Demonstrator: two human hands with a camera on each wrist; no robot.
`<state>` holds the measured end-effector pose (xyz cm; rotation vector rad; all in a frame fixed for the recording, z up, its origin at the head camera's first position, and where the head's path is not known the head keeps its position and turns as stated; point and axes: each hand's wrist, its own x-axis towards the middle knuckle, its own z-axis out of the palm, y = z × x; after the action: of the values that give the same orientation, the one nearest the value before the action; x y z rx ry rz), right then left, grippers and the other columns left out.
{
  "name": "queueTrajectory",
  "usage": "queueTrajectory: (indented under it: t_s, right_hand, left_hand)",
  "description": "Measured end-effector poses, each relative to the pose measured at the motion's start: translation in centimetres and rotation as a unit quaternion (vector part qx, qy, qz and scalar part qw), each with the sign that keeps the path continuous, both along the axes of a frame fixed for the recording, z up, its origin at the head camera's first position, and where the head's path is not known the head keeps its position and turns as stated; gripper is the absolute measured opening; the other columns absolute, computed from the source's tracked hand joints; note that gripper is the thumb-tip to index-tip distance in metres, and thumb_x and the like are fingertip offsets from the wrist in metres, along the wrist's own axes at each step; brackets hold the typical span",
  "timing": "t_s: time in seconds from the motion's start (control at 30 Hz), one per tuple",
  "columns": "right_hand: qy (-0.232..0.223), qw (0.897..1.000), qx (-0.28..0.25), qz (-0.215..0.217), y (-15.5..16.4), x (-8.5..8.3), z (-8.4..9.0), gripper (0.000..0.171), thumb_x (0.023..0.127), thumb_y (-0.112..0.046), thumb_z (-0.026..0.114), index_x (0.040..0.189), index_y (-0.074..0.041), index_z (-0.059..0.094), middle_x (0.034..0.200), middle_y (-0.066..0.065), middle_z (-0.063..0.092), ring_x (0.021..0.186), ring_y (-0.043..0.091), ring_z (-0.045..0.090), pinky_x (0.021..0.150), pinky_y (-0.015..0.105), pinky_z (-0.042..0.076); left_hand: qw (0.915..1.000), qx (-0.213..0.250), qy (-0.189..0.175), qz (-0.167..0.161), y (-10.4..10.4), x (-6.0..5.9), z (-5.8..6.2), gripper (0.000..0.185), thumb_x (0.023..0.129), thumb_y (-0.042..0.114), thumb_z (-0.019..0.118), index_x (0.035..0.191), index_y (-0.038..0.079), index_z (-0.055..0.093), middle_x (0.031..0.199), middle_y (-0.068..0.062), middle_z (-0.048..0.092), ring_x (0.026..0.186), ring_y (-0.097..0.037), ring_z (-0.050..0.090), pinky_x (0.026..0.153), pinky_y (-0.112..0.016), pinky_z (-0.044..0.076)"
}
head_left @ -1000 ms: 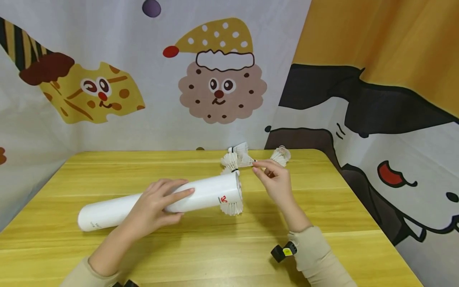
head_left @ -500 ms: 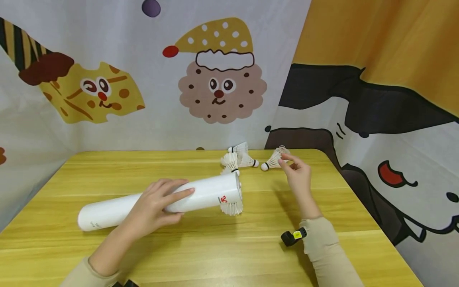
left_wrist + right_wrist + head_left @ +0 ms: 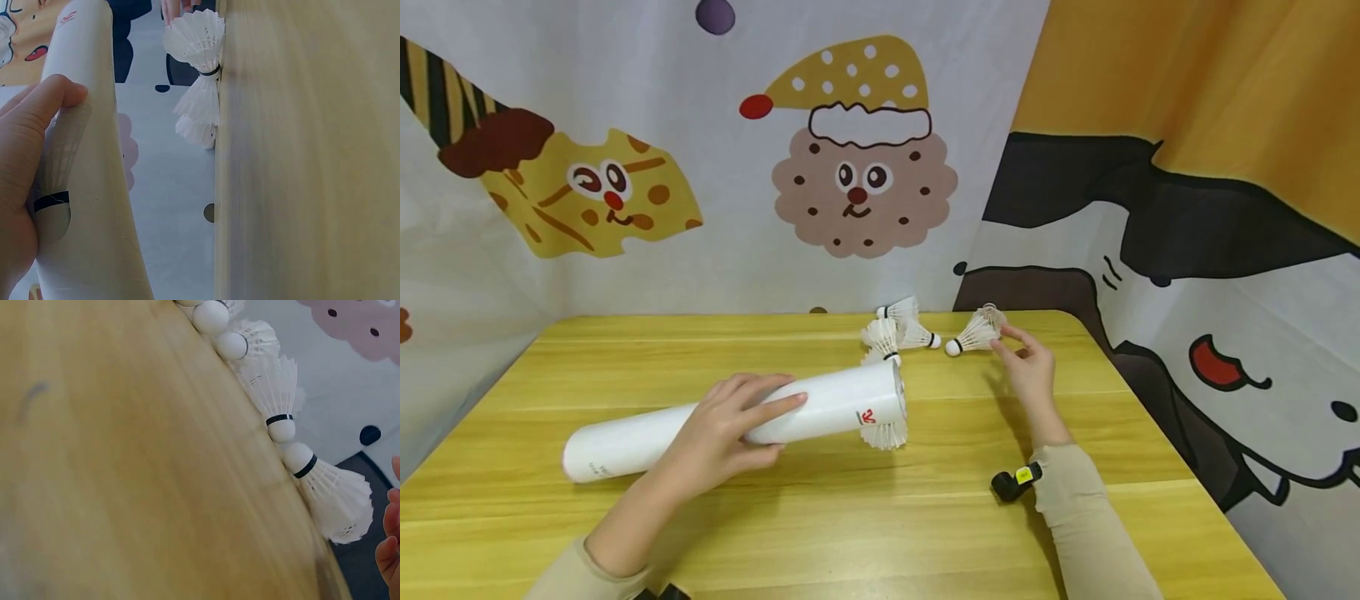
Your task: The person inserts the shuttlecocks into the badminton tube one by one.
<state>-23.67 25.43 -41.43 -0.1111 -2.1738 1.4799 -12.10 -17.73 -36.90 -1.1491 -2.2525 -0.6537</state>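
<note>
Item: loose shuttlecock, white feathers, cork tip with black band, lying on its side near the far right corner of the table, cork pointing left. My right hand reaches its feather skirt with thumb and forefinger closing in; from the head view I cannot tell whether they already pinch it or only touch.

Handling, as I judge it: very light, feathers brittle and easily bent. Better taken by the cork or low on the skirt, with gentle pressure.

Item: white tube, lying across the middle of the table, open end to the right with a shuttlecock skirt sticking out. My left hand is curled over it, gripping. I take it for thin card, light, smooth, inclined to roll; the grip keeps it from doing so.

Item: cluster of shuttlecocks, just left of the loose one, along the far edge.

Room: the far edge and the right edge are both close to my right hand, with the printed curtain just beyond. Open wood lies between the tube mouth and that hand, and along the near edge.
</note>
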Motion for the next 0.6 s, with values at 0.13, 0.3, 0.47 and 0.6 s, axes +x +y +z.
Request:
queueTrajectory:
  t_s: [0.13,0.3,0.47,0.6]
  right_hand:
    - [-0.01,1.0,-0.007,-0.005,0.5,-0.5,-0.8,0.032,0.084,-0.013,0.074,0.114,-0.002,0.07,0.107,0.018,0.067,0.048,0.001,0.043,0.042,0.016,0.035]
    - [-0.022,1.0,-0.014,-0.004,0.8,-1.3,-1.6,0.035,0.084,-0.015,0.074,0.116,-0.002,0.069,0.104,0.023,0.066,0.045,0.002,0.044,0.039,0.017,0.035]
    - [-0.029,0.999,-0.003,-0.012,1.1,-1.9,-2.4,0.037,0.084,-0.015,0.074,0.118,-0.002,0.068,0.113,0.017,0.066,0.052,0.002,0.044,0.046,0.015,0.037]
    - [-0.025,1.0,0.012,-0.007,1.4,-2.5,-2.9,0.035,0.084,-0.012,0.074,0.117,0.0,0.068,0.112,0.016,0.066,0.058,0.003,0.047,0.053,0.014,0.039]
  left_hand:
    - [1.0,-0.001,0.0,0.0,0.0,0.0,0.0,0.052,0.086,0.035,0.066,0.136,0.023,0.057,0.133,-0.008,0.054,0.11,-0.026,0.051,0.085,-0.049,0.042]
    - [0.9999,-0.004,-0.009,0.003,0.0,0.1,0.2,0.055,0.084,0.033,0.069,0.137,0.024,0.056,0.134,-0.007,0.053,0.112,-0.027,0.05,0.086,-0.05,0.041]
    - [0.9999,-0.005,-0.014,0.002,0.1,0.1,0.3,0.057,0.082,0.031,0.07,0.137,0.024,0.056,0.135,-0.007,0.053,0.112,-0.027,0.05,0.087,-0.05,0.041]
    - [0.9999,-0.004,-0.011,0.002,0.1,0.1,0.3,0.057,0.081,0.029,0.071,0.136,0.023,0.056,0.134,-0.008,0.053,0.111,-0.026,0.051,0.087,-0.05,0.041]
